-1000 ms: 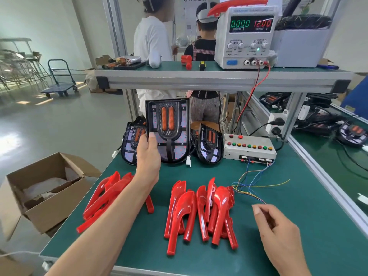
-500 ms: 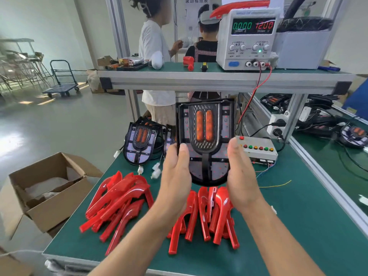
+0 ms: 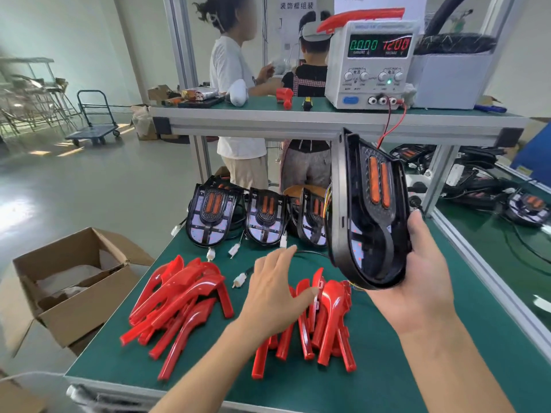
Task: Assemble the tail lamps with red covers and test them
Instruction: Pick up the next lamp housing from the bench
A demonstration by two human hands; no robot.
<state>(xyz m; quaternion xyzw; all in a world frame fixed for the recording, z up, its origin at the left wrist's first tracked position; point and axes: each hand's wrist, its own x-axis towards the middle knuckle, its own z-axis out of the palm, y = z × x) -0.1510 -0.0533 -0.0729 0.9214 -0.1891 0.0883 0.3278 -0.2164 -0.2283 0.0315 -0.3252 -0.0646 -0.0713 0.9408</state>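
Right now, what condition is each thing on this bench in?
Held tail lamp: lifted, tilted, no red cover, unlit.
Right hand: grips that lamp's lower edge.
Left hand: fingers spread, holds nothing, above the red covers.
Left pile of covers: loose, unfitted.
Three lamps on the bench: propped up, uncovered.
Power supply: on, display lit.
Cardboard box: open.

bright, even daylight | sun patches on floor (image 3: 44, 150) | wide-angle edge bending | slight motion blur

Both hands (image 3: 277, 290) and forearms are bare, with no gloves or sleeves.
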